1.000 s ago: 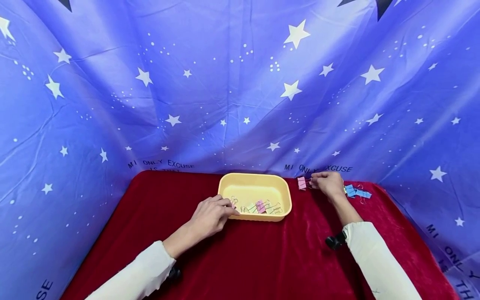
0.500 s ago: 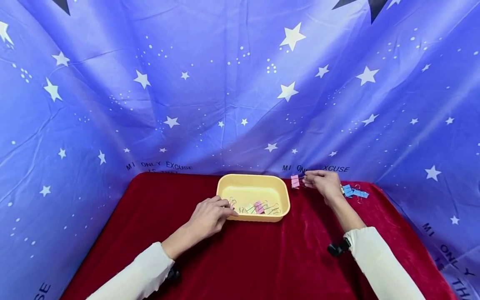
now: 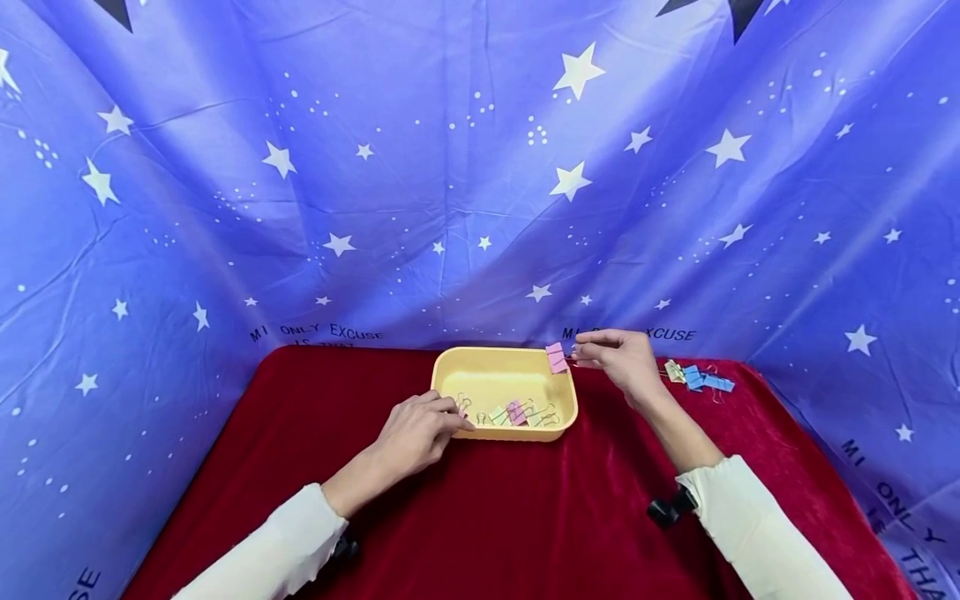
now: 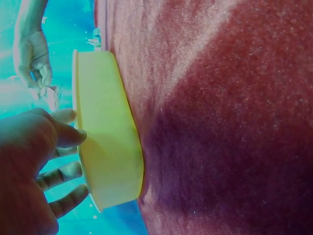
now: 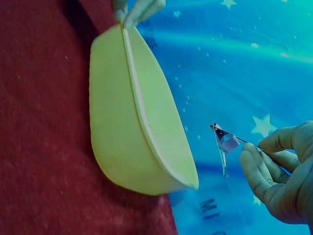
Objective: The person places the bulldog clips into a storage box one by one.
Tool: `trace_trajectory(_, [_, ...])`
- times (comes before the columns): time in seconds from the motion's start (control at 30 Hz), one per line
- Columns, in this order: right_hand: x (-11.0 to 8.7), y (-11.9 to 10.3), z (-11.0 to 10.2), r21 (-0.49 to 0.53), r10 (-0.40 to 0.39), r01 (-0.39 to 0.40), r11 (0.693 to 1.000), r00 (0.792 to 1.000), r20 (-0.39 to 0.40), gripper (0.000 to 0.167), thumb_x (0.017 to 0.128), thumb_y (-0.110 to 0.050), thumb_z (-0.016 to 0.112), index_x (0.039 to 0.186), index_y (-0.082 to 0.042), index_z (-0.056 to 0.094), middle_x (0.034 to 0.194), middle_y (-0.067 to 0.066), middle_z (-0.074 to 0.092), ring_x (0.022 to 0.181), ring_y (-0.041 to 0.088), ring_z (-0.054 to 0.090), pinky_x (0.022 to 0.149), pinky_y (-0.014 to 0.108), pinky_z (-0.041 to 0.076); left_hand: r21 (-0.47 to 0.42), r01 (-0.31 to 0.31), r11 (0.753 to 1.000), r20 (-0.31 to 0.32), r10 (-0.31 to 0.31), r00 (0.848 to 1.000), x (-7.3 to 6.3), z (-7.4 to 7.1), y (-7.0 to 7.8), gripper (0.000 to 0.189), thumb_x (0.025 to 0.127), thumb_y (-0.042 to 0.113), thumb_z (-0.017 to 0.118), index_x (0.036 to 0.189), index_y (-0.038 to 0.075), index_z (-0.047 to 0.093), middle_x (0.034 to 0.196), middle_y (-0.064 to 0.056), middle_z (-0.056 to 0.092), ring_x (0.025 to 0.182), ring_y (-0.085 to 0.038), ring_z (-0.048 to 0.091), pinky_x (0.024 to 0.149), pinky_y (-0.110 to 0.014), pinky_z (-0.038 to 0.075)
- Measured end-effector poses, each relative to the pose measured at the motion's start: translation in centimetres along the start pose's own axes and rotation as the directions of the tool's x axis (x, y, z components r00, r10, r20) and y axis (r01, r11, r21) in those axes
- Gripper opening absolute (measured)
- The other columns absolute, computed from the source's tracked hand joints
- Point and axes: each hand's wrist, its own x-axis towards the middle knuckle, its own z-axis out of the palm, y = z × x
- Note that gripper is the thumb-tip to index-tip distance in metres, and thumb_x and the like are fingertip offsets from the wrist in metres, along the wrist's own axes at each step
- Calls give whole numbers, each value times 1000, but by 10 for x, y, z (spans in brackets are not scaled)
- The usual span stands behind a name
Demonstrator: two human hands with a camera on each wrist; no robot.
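Observation:
Between thumb and fingertips, my right hand (image 3: 622,363) pinches a pink binder clip (image 3: 556,358) by a wire handle. The clip overlaps the far right corner of a yellow plastic bin (image 3: 504,434) in the head view; in the right wrist view the clip (image 5: 228,142) hangs beyond the bin (image 5: 115,112), apart from its rim. My left hand (image 3: 420,428) grips the bin's rim at the near left corner, its thumb (image 4: 73,136) at the edge. Inside lie several binder clips, among them a pink one (image 3: 517,412) and a pale green one (image 3: 537,418). My left fingers partly cover another.
Right of the bin lie a pale yellow binder clip (image 3: 674,372) and blue binder clips (image 3: 708,381), close together near the table's back edge. Red velvet cloth (image 3: 480,517) covers the table. A blue star-printed curtain (image 3: 420,192) hangs right behind it and along both sides.
My right hand has carried the pink binder clip leftward, from beside the bin to its far right corner, uncovering the pale yellow clip. My left hand stays on the rim.

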Motion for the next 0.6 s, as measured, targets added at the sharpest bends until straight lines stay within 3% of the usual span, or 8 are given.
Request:
trace_trajectory(0.23, [-7,0,20,-58,-24,26,998,999,49,34,101,3,74,132,17,73,114,24,85,84,10,85,91,35,69,-4,7,1000,7,-7,1000,-1,1,0,32,92,3,81,106,30,91,100,11,80,90,-13,66,71,-29,59])
trace_trajectory(0.6, [-4,16,36,-169,-18,30,985,997,77,33,99,-1,78,128,15,77,115,27,84,91,20,86,89,35,70,-12,2,1000,8,-2,1000,0,0,0,34,92,2,79,107,31,91,100,12,80,90,-12,66,72,-28,59])
